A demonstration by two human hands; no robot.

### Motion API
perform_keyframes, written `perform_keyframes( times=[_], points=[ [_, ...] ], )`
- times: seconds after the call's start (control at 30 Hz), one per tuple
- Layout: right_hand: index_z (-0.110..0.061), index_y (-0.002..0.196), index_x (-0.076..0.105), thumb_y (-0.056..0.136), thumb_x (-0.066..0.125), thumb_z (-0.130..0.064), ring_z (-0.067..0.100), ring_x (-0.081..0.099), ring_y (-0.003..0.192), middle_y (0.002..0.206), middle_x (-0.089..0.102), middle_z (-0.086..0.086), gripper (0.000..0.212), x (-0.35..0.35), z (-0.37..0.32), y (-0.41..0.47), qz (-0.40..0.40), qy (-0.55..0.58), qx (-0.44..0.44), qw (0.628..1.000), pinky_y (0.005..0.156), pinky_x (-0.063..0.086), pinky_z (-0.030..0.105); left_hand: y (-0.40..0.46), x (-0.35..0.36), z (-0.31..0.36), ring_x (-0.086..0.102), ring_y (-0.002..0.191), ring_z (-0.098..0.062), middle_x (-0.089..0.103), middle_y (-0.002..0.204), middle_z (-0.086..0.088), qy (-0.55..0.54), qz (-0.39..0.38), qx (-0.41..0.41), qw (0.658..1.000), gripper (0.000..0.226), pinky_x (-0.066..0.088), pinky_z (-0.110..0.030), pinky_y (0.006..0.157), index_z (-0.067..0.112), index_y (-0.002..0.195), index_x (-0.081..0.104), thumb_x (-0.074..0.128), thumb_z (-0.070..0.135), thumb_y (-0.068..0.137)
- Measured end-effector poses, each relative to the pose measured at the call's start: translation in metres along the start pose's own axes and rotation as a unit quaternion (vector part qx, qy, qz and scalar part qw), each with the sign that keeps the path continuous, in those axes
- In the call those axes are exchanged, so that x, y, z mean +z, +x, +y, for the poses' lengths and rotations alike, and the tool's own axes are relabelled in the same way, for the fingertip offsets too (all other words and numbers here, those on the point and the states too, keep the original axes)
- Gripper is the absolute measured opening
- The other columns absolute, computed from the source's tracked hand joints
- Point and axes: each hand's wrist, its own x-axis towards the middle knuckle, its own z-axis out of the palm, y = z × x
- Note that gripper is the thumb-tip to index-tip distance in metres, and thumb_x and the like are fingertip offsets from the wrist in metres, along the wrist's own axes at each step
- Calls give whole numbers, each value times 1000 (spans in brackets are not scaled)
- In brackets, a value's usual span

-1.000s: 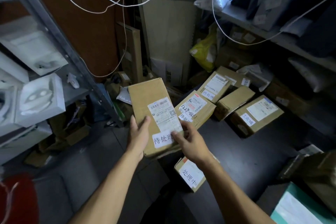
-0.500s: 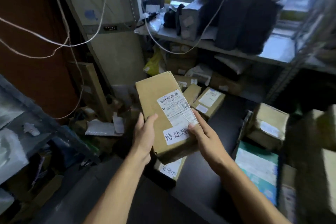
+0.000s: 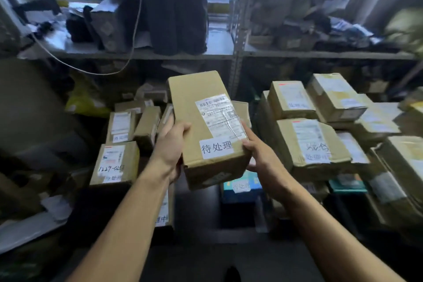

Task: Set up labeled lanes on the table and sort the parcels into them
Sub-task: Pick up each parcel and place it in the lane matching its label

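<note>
I hold a long brown cardboard parcel (image 3: 201, 107) up in front of me over the dark table (image 3: 199, 210). It carries a shipping label and a white handwritten sticker near its lower end. My left hand (image 3: 170, 144) grips its left edge, thumb on top. My right hand (image 3: 258, 155) grips the right lower edge. A row of labelled brown parcels (image 3: 114, 162) lies on the table's left. A stack of labelled parcels (image 3: 311, 144) stands on the right. A teal box (image 3: 242, 188) with a white sticker lies under the held parcel.
A metal shelf (image 3: 233, 52) runs across the back, loaded with dark bags and wrapped packages. A white cable (image 3: 91, 68) sags across the left. A yellow bag (image 3: 84, 101) sits at the back left. More boxes (image 3: 402, 162) crowd the far right.
The view has swung to the right, from the left shelving to the table and back shelf. The parcel stays held in both hands, now over the table between the two parcel groups.
</note>
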Motion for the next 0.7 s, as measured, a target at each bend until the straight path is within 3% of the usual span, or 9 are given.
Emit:
perform_keyframes(
  times=[0.07,0.17,0.27,0.33,0.43,0.53,0.63,0.7],
  points=[
    [-52,134,48,85,37,-29,-8,57,116,128,62,-27,56,-12,-4,-6,30,7,2,1000,78,50,12,4,15,2,72,100,-28,75,109,-4,9,-28,5,1000,31,59,-49,83,34,117,61,47,22,92],
    [-50,127,47,99,30,-15,-16,58,108,114,62,-40,48,-27,-8,-15,61,-6,-9,998,76,53,14,9,36,3,74,89,-21,76,99,1,21,-40,15,999,28,60,-35,67,31,115,61,46,19,95],
    [-38,131,49,102,28,-1,-22,56,102,106,60,-47,51,-35,-11,-23,74,-15,-14,997,76,51,9,11,50,4,74,92,-25,76,103,-2,14,-70,-3,997,29,61,-39,70,29,121,58,44,18,98],
    [-38,136,47,104,26,-7,-14,59,106,117,64,-33,49,-42,-7,-27,85,12,-2,996,77,52,10,11,56,4,74,95,-28,75,105,-4,15,-87,-15,996,28,61,-43,74,31,120,59,45,20,98],
    [-30,151,34,106,25,-13,-1,58,118,137,60,-10,49,-47,-1,-36,95,22,20,995,91,50,16,7,61,-1,74,93,-27,75,105,-5,16,-97,-6,995,31,60,-38,69,30,120,60,45,19,96],
    [-37,149,31,97,35,-26,-7,55,119,128,61,-27,53,-48,11,-46,99,11,23,995,99,48,21,-4,59,-14,74,92,-23,75,105,-2,28,-96,-6,995,35,60,-35,69,33,126,58,44,20,96],
    [-46,143,36,92,37,-30,1,49,130,142,53,-19,54,-46,30,-54,117,16,50,992,115,36,39,-15,54,-30,74,94,-21,75,106,2,46,-92,-28,994,40,60,-37,73,35,133,54,43,18,98],
    [-56,132,41,96,38,-26,-2,49,128,138,54,-26,47,-44,43,-60,116,24,65,991,115,35,41,-23,52,-40,74,95,-23,75,109,2,51,-87,-48,994,43,61,-41,76,37,136,51,42,17,99]
  ],
)
